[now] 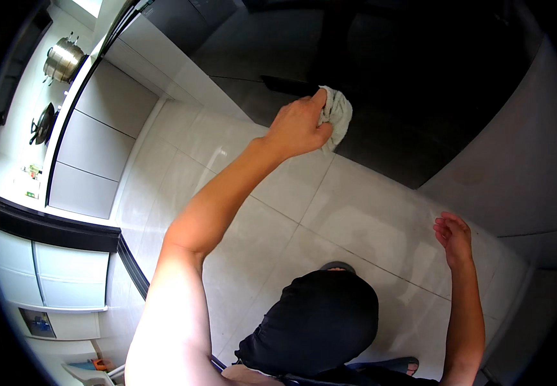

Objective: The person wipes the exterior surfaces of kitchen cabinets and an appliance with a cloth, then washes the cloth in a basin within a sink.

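My left hand [302,123] grips a pale, crumpled terry cloth [339,116] between thumb and fingers. The arm reaches forward, and the cloth is up against a tall, glossy black door front [384,140], possibly a refrigerator. Beside the cloth, a dark recessed slot [285,86] runs along that front, partly covered by the hand. Lower at the right, my right hand [453,236] hangs in the air with nothing in it, its fingers loosely bent. A grey panel [510,164] stands beyond it.
Light tiles cover the floor [278,251] around my slippered feet. To the left, grey cabinets [105,120] carry a white counter with a steel steamer pot [64,60] and a black pan [44,124]. A black door frame [56,227] and a white glass-fronted cabinet [68,275] lie nearer.
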The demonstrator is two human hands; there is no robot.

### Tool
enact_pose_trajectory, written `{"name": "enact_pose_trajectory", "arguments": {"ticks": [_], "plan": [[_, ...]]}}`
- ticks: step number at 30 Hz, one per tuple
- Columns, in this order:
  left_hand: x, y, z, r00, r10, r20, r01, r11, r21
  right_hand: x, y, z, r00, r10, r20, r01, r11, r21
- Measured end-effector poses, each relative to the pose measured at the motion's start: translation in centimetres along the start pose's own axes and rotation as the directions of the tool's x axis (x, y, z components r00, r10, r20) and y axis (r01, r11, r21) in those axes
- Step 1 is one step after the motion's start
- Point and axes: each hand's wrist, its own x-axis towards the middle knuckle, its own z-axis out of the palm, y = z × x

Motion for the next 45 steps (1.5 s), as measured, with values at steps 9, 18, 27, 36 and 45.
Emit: {"name": "enact_pose_trajectory", "arguments": {"ticks": [9,18,27,36,45], "plan": [[-1.4,-7.2,-0.7,0.959,0.075,-0.273,0.037,0.923,0.384,-0.2,0.7,-1.7,0.999,0.01,-0.05,-0.011,1.0,-0.012],[-0.2,5.6,12.8,0.621,-0.213,-0.754,-0.197,0.889,-0.414,-0.2,1.3,-1.8,0.999,0.023,-0.043,-0.023,1.0,0.014],[-1.4,4.7,18.4,0.825,0.062,-0.561,-0.268,0.918,-0.292,-0.4,3.2,-2.5,0.994,0.084,-0.072,-0.086,0.996,-0.022],[1.6,-15.1,17.9,0.429,-0.861,-0.274,0.259,0.408,-0.876,-0.6,3.6,-4.3,0.985,0.113,-0.131,-0.124,0.989,-0.082],[1.7,-27.5,9.3,0.246,-0.922,-0.298,0.366,0.373,-0.852,-1.7,3.4,-3.6,0.979,0.138,-0.149,-0.149,0.987,-0.061]]}}
